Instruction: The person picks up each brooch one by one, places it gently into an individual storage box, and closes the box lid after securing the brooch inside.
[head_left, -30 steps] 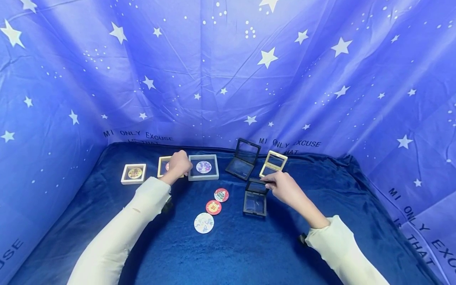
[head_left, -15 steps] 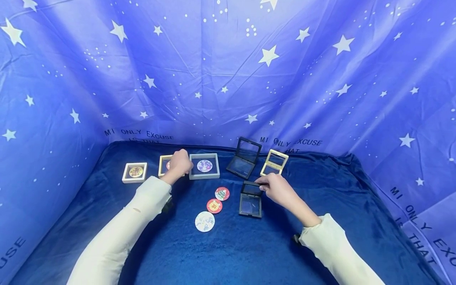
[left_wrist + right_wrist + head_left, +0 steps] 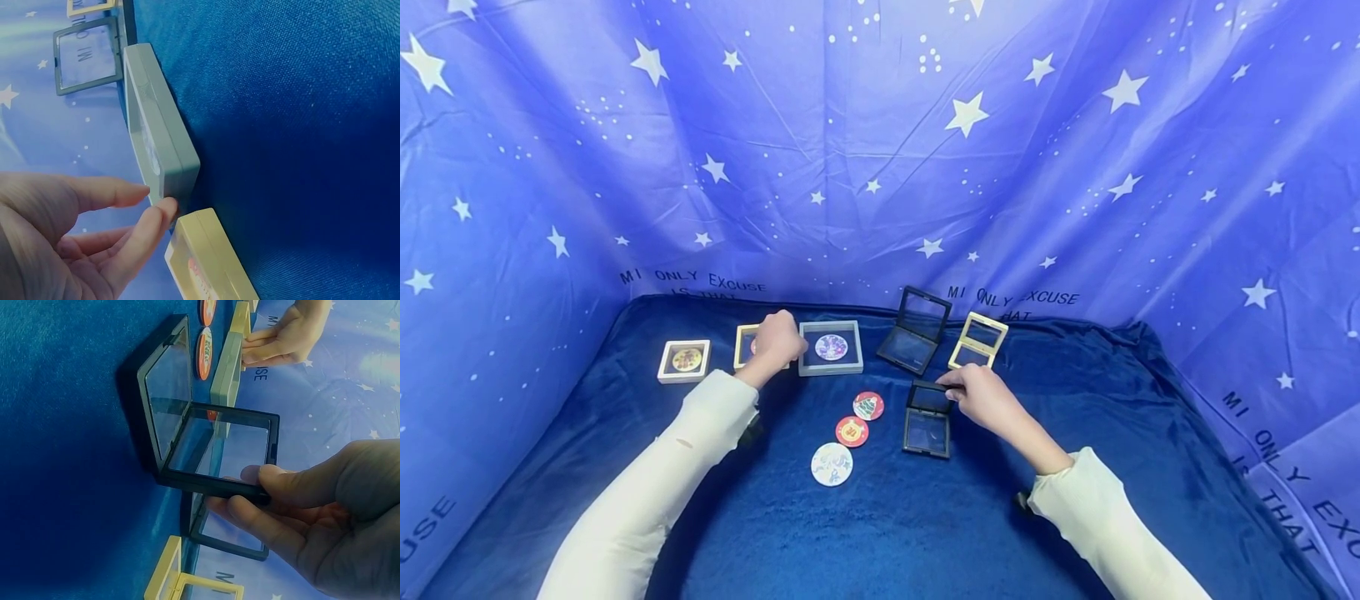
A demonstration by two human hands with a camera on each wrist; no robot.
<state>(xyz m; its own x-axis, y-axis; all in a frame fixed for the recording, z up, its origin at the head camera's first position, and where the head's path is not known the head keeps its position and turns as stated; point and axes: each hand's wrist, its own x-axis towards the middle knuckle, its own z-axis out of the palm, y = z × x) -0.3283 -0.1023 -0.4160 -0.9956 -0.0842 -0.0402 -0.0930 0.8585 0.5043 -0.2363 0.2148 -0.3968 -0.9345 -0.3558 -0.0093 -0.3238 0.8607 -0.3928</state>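
Observation:
My left hand [image 3: 778, 340] is at the left edge of a grey display case [image 3: 853, 368], which holds a purple-patterned disc [image 3: 831, 347]. In the left wrist view its thumb and index finger pinch a corner of that case. Partly hidden under this hand lies a cream display case [image 3: 741, 357] with a red disc inside. My right hand [image 3: 988, 396] pinches the raised lid of a small black display case [image 3: 927, 431] between thumb and fingers. This case stands open like a book, its base low over the blue cloth, and shows no disc inside.
Left of centre sits a white display case [image 3: 684, 362] with a yellow disc. A larger black case [image 3: 910, 348] and a yellow one [image 3: 977, 342] stand open at the back. Red tree disc [image 3: 868, 406], red disc [image 3: 852, 432] and white disc [image 3: 832, 464] lie mid-cloth. Starry curtains enclose the cloth.
My right hand has shifted the small black case slightly left, away from the yellow case; over the last half second it barely moves. The left hand stays at the grey case.

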